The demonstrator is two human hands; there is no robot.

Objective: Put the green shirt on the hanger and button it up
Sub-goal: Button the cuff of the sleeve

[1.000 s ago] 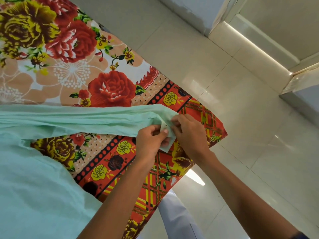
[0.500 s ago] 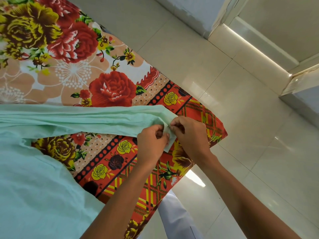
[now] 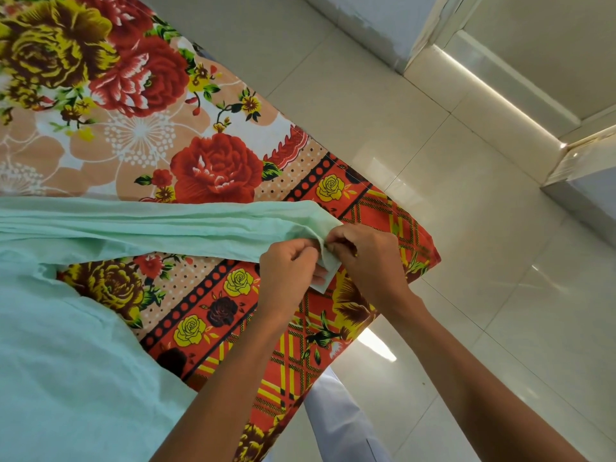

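The pale green shirt (image 3: 76, 368) lies across a flowered bed, its body at the lower left and one long sleeve (image 3: 160, 228) stretched rightward. At the sleeve's end is the cuff (image 3: 328, 261). My left hand (image 3: 288, 268) pinches the cuff from the left. From the right, my right hand (image 3: 365, 258) pinches the same cuff, fingertips meeting the left hand's. Any button is hidden under my fingers. No hanger is in view.
The bed's red, yellow and peach flowered sheet (image 3: 213, 168) ends at a corner right beside my hands. Beyond it is a glossy cream tiled floor (image 3: 450, 228), with a wall base and step at the upper right. A white trouser leg (image 3: 336, 425) shows below.
Both hands have stayed on the cuff, with the fingertips drawing closer together and the cuff's edge folding between them. The shirt's body has not moved.
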